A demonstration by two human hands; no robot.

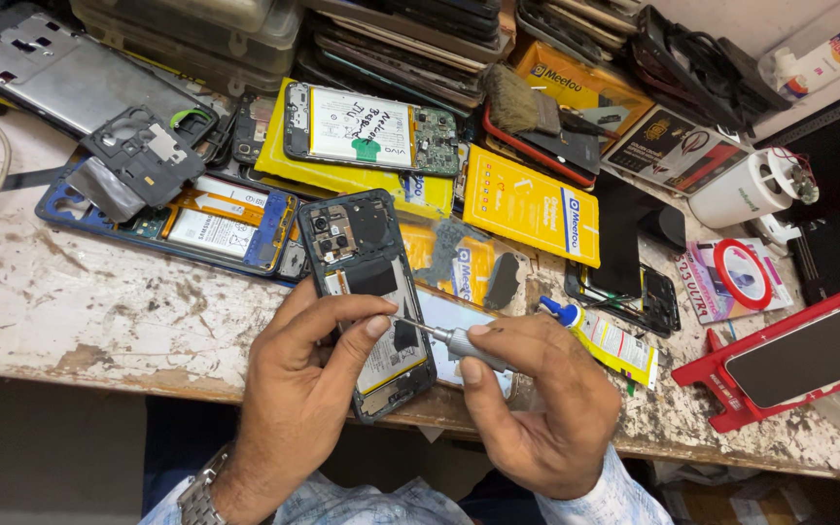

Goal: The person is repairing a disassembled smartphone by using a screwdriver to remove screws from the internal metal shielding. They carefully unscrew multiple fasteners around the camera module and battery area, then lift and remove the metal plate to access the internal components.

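1. The left hand (308,389) wraps around an open phone (369,297) with its back cover off. The thumb presses on the phone's inside near the middle.
2. The right hand (537,408) pinches a small screwdriver (444,337) between thumb and fingers. Its thin tip touches the inside of the phone, just beside the left thumb.
3. The phone lies tilted near the front edge of the worn white surface (80,301), with its camera end away from the hands.
4. Just past the right hand lies a small yellow glue tube (605,340) with a blue cap.
5. Far to the right of the hands stands a red phone holder (780,365).
6. Beyond the left hand lies a blue opened phone (196,228) with its battery showing.
7. Farther back lies another opened phone (371,128) on a yellow packet. A brush (517,102) rests near it.
8. A metal watch (201,491) sits on the left wrist.
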